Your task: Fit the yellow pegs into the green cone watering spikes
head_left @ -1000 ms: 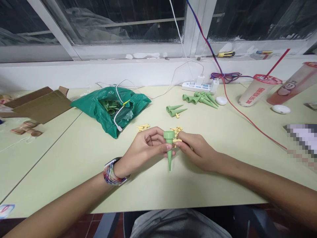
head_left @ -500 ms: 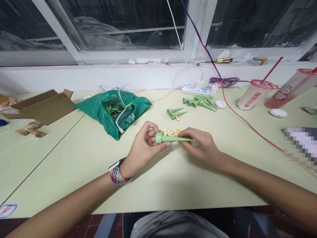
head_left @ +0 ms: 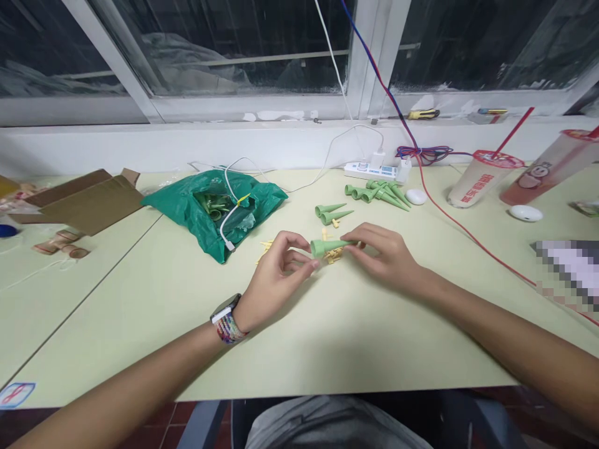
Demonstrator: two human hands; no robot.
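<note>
Brown cardboard forms a box (head_left: 91,209) whose inside is hidden; next, an open green bag (head_left: 201,234) holds green cones (head_left: 214,206). The left hand (head_left: 276,277) has its fingers parted by the wide end of a single cone (head_left: 322,248) above the tabletop (head_left: 290,349), contact unclear. The right hand's (head_left: 381,251) fingers pinch that cone's narrow end. The step seems to be repositioning it; the next move calls for a steady pinch. Rightmost, one cup (head_left: 482,178) looks pale, the other (head_left: 545,168) pinkish inside.
</note>
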